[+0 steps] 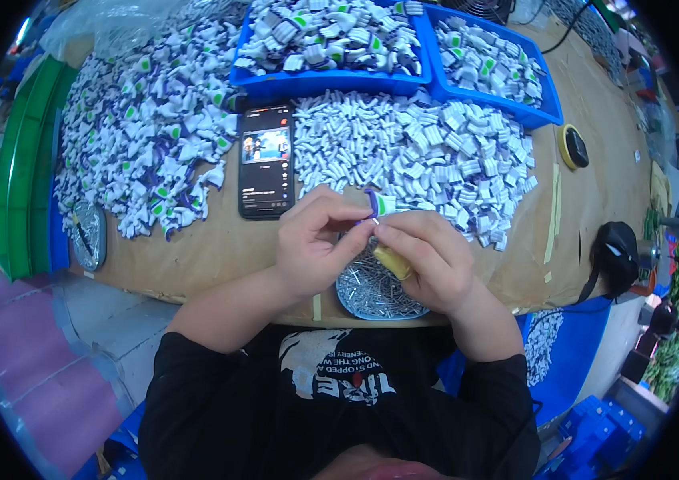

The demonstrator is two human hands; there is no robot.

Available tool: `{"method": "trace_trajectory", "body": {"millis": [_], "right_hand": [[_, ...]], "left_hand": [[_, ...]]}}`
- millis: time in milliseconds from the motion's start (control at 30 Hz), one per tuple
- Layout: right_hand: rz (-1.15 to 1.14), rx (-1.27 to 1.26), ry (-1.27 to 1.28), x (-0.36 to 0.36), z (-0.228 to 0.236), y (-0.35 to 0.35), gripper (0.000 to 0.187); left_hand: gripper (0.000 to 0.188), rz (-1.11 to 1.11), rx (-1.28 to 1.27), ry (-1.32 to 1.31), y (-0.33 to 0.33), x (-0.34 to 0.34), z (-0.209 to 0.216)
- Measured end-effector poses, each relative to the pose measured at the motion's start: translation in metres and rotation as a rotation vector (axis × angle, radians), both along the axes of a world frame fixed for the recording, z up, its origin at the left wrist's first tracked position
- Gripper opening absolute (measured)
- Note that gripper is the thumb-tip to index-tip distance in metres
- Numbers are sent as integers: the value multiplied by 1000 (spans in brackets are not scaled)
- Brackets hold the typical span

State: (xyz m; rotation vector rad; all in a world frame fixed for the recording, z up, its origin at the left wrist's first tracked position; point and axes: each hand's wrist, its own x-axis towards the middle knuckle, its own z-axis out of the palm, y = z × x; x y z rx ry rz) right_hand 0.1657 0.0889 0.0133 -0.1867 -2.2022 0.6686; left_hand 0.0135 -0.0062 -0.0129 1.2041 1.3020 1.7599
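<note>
Left hand (315, 236) is pinching a small white-green-purple part (384, 205) in its fingers above the bench (195, 256), purple edge facing left, white side right, long axis unclear, fingertips hiding its near end, while right hand (431, 260) is gripping a half-hidden yellow object (391, 262).
</note>
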Motion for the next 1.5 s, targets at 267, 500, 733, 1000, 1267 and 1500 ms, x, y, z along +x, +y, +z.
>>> {"method": "trace_trajectory", "body": {"millis": [267, 500, 733, 1000, 1267, 1500], "right_hand": [[86, -210, -4, 7, 0, 1, 21], [70, -180, -83, 9, -3, 1, 32], [149, -280, -303, 6, -3, 10, 62], [-299, -315, -287, 8, -15, 30, 64], [-353, -412, -224, 12, -21, 33, 59], [-136, -782, 214, 6, -11, 20, 54]], "left_hand": [[21, 57, 300, 514, 3, -6, -9], [25, 19, 339, 605, 4, -6, -4], [18, -123, 221, 559, 8, -20, 2], [22, 89, -189, 1154, 29, -39, -11], [17, 110, -129, 1199, 36, -36, -22], [11, 56, -44, 803, 28, -32, -7]]}}
